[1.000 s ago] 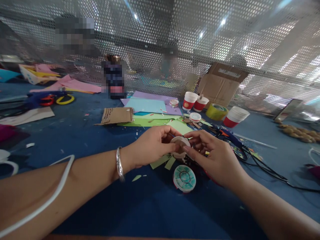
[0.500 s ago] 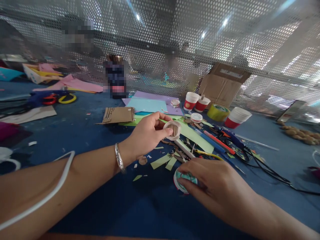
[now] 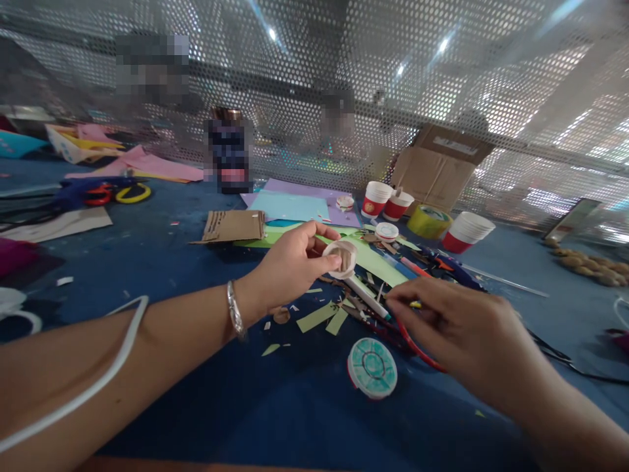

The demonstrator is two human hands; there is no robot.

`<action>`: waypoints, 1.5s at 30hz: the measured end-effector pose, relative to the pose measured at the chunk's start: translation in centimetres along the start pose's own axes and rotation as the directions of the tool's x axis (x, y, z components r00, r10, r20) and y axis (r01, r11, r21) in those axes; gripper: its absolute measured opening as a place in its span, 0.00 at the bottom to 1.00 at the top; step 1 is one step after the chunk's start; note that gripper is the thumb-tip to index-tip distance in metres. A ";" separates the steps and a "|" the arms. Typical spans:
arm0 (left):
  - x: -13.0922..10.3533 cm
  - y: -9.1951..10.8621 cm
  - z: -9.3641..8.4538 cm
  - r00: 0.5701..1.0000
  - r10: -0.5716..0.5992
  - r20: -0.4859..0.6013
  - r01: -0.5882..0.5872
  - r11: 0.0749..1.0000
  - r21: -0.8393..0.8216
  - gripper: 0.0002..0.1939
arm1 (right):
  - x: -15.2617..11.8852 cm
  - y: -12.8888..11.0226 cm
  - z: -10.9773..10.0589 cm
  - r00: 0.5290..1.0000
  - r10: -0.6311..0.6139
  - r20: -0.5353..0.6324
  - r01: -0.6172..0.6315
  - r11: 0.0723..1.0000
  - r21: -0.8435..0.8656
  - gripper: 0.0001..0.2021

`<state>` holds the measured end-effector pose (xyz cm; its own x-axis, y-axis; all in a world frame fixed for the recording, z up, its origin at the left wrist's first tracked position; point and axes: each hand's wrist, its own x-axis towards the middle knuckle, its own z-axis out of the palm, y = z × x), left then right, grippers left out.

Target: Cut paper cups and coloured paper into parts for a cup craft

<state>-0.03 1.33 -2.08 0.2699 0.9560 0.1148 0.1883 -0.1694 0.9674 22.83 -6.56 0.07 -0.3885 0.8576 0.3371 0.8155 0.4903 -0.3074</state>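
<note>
My left hand (image 3: 295,262) pinches a small round white paper piece (image 3: 348,259) with a brown centre between thumb and fingers. My right hand (image 3: 457,328) is over the right side of the scraps, thumb and fingertips close together near a red handle or loop (image 3: 417,351); whether it grips anything is hidden. A round disc with a teal segmented pattern (image 3: 373,368) lies on the blue table, left of my right hand. Between the hands are a white marker with a green tip (image 3: 369,298) and pale green paper strips (image 3: 317,317).
Paper cups (image 3: 376,199), yellow tape (image 3: 428,221) and a cardboard box (image 3: 432,172) stand at the back. Corrugated cardboard (image 3: 234,225) lies behind my left hand. A glue gun (image 3: 455,270) with a black cable is at right, scissors (image 3: 132,193) at far left.
My right hand has let go of the teal disc and moved up and right to the tools. The disc now lies uncovered. My left hand has barely moved.
</note>
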 end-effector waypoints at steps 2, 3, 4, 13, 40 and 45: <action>0.0 0.1 0.0 1.000 -0.009 -0.004 0.009 1.000 0.006 0.16 | 0.6 1.5 -0.7 0.993 0.112 0.027 -0.109 0.990 -0.093 0.07; 0.0 0.1 0.0 1.000 -0.012 -0.009 0.012 1.000 0.010 0.16 | 0.8 2.2 -1.0 0.984 0.166 0.060 -0.156 0.977 -0.143 0.07; 0.0 0.2 0.0 1.000 -0.015 -0.016 0.015 1.000 0.015 0.15 | 1.1 2.8 -1.2 0.972 0.211 0.103 -0.188 0.963 -0.191 0.07; -0.1 0.3 0.1 1.000 -0.007 0.020 0.007 1.000 0.015 0.15 | 1.5 4.5 -1.1 0.863 0.341 0.372 -0.197 0.907 -0.372 0.08; 0.3 -0.5 0.0 0.998 0.006 -0.064 -0.004 0.999 0.039 0.17 | 1.1 3.2 -0.7 0.973 0.172 0.151 -0.123 0.949 -0.291 0.11; 0.8 -1.3 0.0 0.983 0.076 -0.165 -0.078 0.997 -0.009 0.18 | 1.9 -1.0 1.0 0.981 -0.055 0.184 0.059 0.998 -0.011 0.06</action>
<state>-0.09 2.29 -3.26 0.1239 0.9668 0.2235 0.1583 -0.2416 0.9574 20.88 -5.23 0.11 -0.5055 0.8430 0.1841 0.7962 0.5379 -0.2771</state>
